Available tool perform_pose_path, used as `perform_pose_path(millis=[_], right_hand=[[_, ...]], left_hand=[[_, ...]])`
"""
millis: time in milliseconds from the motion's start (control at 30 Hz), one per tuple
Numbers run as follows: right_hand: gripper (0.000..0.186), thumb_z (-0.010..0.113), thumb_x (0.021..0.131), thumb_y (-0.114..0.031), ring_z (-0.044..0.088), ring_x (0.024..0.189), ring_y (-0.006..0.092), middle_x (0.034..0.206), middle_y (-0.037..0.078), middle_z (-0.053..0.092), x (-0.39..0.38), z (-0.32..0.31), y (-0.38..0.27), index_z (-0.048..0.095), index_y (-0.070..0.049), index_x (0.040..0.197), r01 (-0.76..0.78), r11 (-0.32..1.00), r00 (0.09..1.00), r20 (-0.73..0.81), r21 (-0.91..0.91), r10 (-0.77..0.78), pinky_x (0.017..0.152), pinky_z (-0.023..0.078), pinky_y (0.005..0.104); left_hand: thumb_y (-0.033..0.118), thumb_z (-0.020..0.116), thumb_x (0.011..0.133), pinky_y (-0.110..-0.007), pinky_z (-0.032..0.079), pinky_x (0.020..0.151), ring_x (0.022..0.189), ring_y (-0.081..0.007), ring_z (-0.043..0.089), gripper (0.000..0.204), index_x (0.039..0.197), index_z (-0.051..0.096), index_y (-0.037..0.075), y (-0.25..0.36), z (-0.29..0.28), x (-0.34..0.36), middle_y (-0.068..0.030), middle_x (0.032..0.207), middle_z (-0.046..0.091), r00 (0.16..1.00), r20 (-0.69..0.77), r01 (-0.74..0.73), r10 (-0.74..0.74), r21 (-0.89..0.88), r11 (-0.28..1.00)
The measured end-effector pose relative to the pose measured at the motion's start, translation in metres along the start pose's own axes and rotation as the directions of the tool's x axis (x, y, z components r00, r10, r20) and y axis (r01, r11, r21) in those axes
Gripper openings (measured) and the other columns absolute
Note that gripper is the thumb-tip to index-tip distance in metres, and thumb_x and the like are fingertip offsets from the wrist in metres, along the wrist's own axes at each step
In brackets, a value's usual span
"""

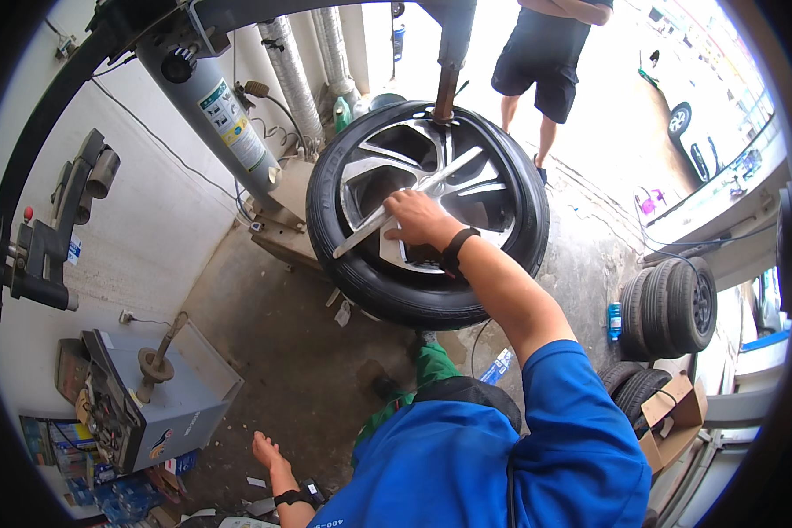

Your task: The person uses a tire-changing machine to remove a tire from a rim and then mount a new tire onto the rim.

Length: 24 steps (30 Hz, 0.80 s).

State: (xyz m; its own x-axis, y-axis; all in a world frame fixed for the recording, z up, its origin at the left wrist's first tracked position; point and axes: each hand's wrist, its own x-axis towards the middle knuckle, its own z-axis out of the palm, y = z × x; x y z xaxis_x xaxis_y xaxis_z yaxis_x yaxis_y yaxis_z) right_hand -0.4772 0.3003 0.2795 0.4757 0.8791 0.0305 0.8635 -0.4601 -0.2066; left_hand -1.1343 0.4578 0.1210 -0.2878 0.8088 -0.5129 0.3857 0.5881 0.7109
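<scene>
A black tire [370, 290] on a silver and black alloy rim [382, 172] lies flat in front of me. A long metal tire lever [357, 236] crosses the rim slantwise, its lower left end over the tire's sidewall. My right hand [416, 218] is closed over the lever's middle; the undersides of the fingers are hidden. Down at my left side, away from the wheel, my left hand [267, 451] hangs with its fingers apart and nothing in it. A post [449, 70] of the tire-changing machine comes down onto the rim's far edge.
A grey balancing machine [172, 414] with a shaft stands at the left. A grey cylinder [211, 114] rises behind the wheel. Several tires [656, 308] and an open cardboard box [678, 414] are at the right. Another person [546, 53] stands beyond the wheel, arms folded.
</scene>
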Motion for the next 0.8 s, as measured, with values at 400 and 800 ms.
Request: perform_pose_path(millis=[400, 800], right_hand=[[0.022, 0.064, 0.091, -0.018, 0.065, 0.106, 0.0303, 0.105, 0.012, 0.067, 0.031, 0.016, 0.02, 0.066, -0.008, 0.111, -0.012, 0.948, 1.0, -0.012, -0.317, 0.009, 0.084, 0.057, 0.0412], [0.02, 0.06, 0.087, -0.014, 0.072, 0.077, 0.0328, 0.092, 0.018, 0.065, -0.032, -0.033, -0.151, 0.06, 0.001, 0.101, 0.222, 0.975, 0.975, -0.001, -0.014, -0.222, 0.064, 0.06, 0.0416]], left_hand=[[0.042, 0.058, 0.097, -0.04, 0.045, 0.094, 0.119, -0.0246, 0.057, 0.055, 0.135, 0.059, 0.003, 0.0, -0.013, -0.01, -0.0102, 0.132, 0.061, 0.999, -0.045, -0.03, 0.029, -0.022, 0.999], [0.043, 0.058, 0.096, -0.042, 0.046, 0.096, 0.124, -0.026, 0.057, 0.059, 0.138, 0.058, 0.002, -0.016, -0.007, -0.006, -0.0108, 0.137, 0.06, 0.999, -0.001, 0.049, -0.049, -0.096, 0.994]])
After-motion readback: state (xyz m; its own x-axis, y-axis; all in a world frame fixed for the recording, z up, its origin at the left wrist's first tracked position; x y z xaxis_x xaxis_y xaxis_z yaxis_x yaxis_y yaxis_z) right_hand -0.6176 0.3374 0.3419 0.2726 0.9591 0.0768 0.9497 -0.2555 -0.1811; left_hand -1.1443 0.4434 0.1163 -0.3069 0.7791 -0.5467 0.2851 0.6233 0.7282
